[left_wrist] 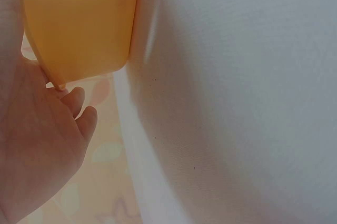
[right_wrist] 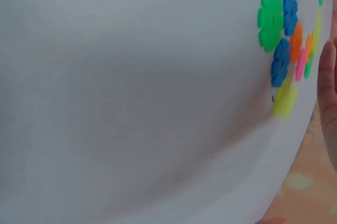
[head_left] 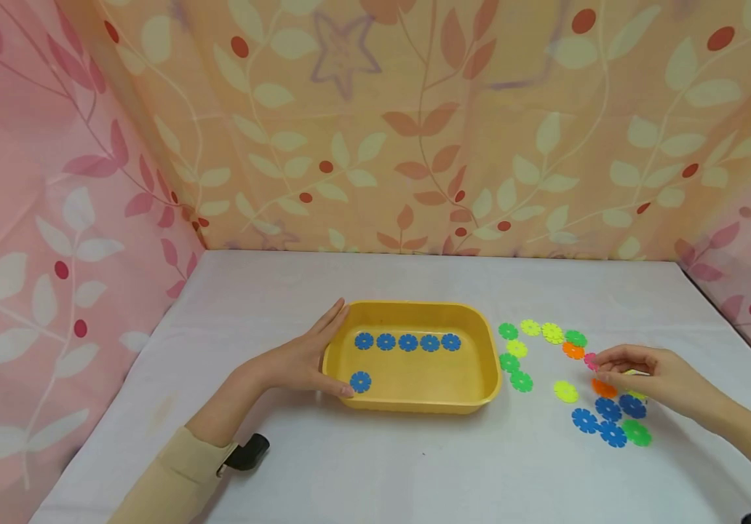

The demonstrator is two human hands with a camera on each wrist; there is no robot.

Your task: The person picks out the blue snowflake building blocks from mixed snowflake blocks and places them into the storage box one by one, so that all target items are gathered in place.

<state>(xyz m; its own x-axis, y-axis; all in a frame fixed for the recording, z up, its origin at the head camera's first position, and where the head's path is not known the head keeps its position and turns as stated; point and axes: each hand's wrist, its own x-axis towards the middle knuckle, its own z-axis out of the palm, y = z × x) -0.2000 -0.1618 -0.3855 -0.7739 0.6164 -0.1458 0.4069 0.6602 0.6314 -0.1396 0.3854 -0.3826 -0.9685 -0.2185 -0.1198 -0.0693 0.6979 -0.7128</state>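
My left hand grips the left end of a yellow plastic tray, thumb at the near rim and fingers along the far left corner. In the left wrist view, curled fingertips show beside the tray wall. Inside, several blue snowflake discs form a row along the back, and one blue disc lies near the left front. My right hand hovers with loosely bent fingers over scattered discs, close to a pink disc and an orange disc. The right wrist view shows the pink disc on the table.
Green discs and yellow discs lie right of the tray. Several more blue discs and a green disc lie nearer the front. White cloth covers the table; patterned curtains hang behind and at both sides.
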